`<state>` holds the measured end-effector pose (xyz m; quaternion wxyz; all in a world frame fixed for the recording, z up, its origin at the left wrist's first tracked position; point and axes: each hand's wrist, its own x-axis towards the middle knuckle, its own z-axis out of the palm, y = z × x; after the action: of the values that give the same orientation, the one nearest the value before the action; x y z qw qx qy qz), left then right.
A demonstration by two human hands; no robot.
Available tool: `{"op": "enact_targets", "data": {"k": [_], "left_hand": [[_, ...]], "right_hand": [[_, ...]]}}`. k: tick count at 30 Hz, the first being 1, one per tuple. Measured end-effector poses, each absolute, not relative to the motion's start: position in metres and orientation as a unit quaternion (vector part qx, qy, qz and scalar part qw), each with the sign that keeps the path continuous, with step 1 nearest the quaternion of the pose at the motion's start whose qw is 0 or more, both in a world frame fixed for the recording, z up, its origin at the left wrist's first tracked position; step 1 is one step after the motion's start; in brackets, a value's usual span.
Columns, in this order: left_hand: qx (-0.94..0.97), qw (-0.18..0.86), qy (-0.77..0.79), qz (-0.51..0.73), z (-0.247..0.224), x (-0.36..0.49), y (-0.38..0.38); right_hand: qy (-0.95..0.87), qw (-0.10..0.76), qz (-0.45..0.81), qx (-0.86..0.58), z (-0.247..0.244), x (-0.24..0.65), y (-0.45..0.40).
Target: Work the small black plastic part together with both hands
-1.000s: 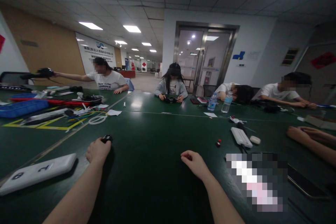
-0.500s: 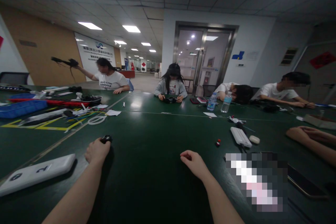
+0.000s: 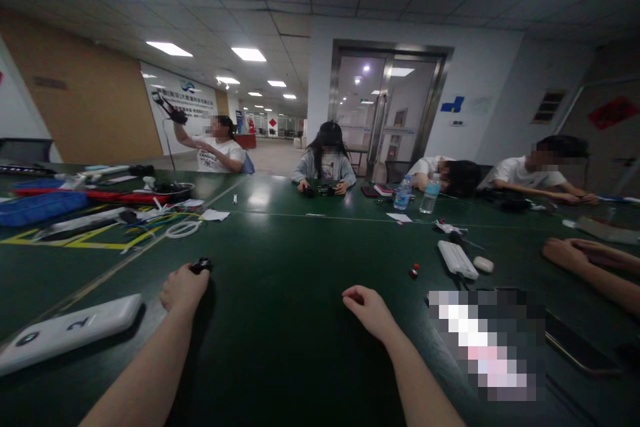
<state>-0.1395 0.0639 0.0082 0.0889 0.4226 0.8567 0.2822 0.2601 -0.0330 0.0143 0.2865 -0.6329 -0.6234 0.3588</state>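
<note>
Black object (image 3: 202, 265) is sitting in the fingers of the left hand (image 3: 183, 288), its far end showing just past the knuckles, low at the green table (image 3: 280, 320). Those fingers are wrapping around it, though the back of the hand is hiding most of them, so how firmly they are gripping cannot be told. Well to their right, the right hand (image 3: 369, 310) is curving loosely, its thumb lying near a bent forefinger with a slight gap between, and nothing is showing in its grasp.

To the left of the left fingers and nearer the wearer, a white oblong device (image 3: 75, 332) is lying, bearing a dark 2. Beyond those fingers, a coiled white cable (image 3: 183, 230) and a piece of paper (image 3: 216, 215) are lying, with a blue tray (image 3: 45, 209) resting farther left. Rightward of the right fingers and slightly beyond, a small red-and-white item (image 3: 415, 271) is lying; past it, a white box (image 3: 457, 260) is lying just beside a rounded white case (image 3: 483, 265). Far to the right of these fingers, another person's hands (image 3: 575, 255) are resting together.
</note>
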Motion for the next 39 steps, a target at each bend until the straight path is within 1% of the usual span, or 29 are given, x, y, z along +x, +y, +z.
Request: {"op": "enact_targets", "data": {"k": [5, 19, 31, 39], "left_hand": [[0.414, 0.077, 0.873, 0.247, 0.009, -0.139, 0.064], [0.413, 0.069, 0.873, 0.250, 0.008, -0.140, 0.066], [0.416, 0.060, 0.873, 0.249, 0.008, -0.139, 0.064], [0.415, 0.074, 0.875, 0.239, 0.010, -0.138, 0.064]], "right_hand": [[-0.625, 0.292, 0.352, -0.633, 0.015, 0.259, -0.034], [-0.628, 0.310, 0.354, -0.620, 0.007, 0.263, -0.030], [-0.636, 0.299, 0.342, -0.624, 0.003, 0.264, -0.028], [-0.633, 0.292, 0.348, -0.627, 0.006, 0.263, -0.030]]}}
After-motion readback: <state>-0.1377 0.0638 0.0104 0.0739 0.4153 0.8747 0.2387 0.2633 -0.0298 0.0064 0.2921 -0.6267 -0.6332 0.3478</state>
